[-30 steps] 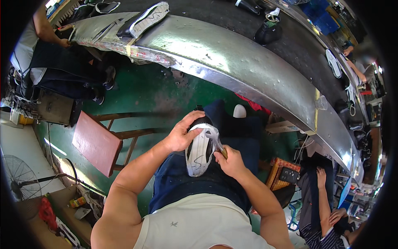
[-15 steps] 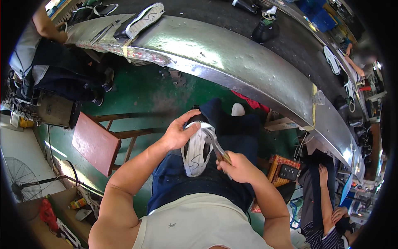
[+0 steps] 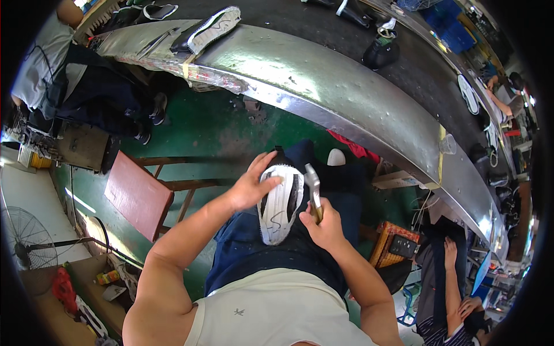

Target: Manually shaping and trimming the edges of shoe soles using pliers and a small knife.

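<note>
An unfinished shoe [image 3: 277, 210] rests sole up on my lap, its pale underside marked with a dark pen squiggle and edged by a ragged white border. Around its far end, my left hand [image 3: 257, 185] is closed, thumb pressing on the underside. My right hand [image 3: 324, 224] grips the brownish handle of silver lasting pliers [image 3: 313, 180]. Their head points up and away, just right of the shoe and apart from it. Dark trousers [image 3: 231, 245] lie beneath the shoe.
Ahead curves a metal-edged bench [image 3: 346, 86] bearing another sole-up shoe [image 3: 213, 30] and a dark shoe [image 3: 381, 49]. A reddish-brown stool [image 3: 138, 196] stands left, near a fan [image 3: 29, 236]. One person [image 3: 86, 86] is at far left; another's arm [image 3: 453, 282] shows at right.
My right hand has drawn the lasting pliers off the shoe's underside to the right and turned their head upward. My left hand keeps hold of the shoe. The view has shifted slightly.
</note>
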The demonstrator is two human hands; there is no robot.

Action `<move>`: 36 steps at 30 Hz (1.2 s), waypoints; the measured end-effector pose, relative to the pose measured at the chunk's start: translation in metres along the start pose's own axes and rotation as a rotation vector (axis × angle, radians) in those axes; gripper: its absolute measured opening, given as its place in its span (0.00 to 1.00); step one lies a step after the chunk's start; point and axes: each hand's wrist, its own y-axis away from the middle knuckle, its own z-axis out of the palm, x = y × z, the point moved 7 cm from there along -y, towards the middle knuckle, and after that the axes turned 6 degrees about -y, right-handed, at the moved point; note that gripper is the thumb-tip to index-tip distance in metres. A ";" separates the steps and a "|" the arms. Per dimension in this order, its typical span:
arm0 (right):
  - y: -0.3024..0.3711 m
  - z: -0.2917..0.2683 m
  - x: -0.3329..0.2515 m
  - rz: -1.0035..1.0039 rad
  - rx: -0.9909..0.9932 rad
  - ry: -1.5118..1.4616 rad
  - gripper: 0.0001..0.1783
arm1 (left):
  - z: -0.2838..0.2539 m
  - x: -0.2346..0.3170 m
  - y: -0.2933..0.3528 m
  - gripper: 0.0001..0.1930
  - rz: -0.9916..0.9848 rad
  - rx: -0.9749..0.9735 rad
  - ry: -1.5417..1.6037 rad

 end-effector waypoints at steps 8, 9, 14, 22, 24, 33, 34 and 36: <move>-0.004 0.030 0.062 0.194 0.039 -0.135 0.32 | 0.025 -0.005 0.083 0.25 -0.404 -0.056 0.208; 0.002 0.034 0.068 0.319 -0.024 -0.297 0.29 | 0.029 -0.003 0.085 0.25 -0.486 -0.169 0.154; 0.018 0.007 0.064 0.227 0.061 -0.407 0.16 | 0.051 0.021 0.045 0.27 -0.242 -0.255 0.119; 0.069 -0.069 0.125 0.530 0.056 -0.231 0.21 | 0.150 0.024 0.014 0.27 -0.361 -0.748 0.550; 0.094 -0.093 0.127 0.617 -0.030 -0.127 0.19 | 0.156 0.025 0.016 0.30 -0.527 -0.823 0.681; 0.158 -0.098 0.082 0.666 -0.194 0.014 0.20 | 0.168 0.051 0.040 0.54 -0.056 -0.708 0.130; 0.149 -0.099 0.069 0.444 -0.190 0.180 0.23 | 0.169 0.051 0.043 0.54 -0.153 -0.703 0.164; 0.135 -0.098 0.056 0.218 -0.187 0.344 0.25 | 0.171 0.047 0.048 0.53 -0.259 -0.691 0.232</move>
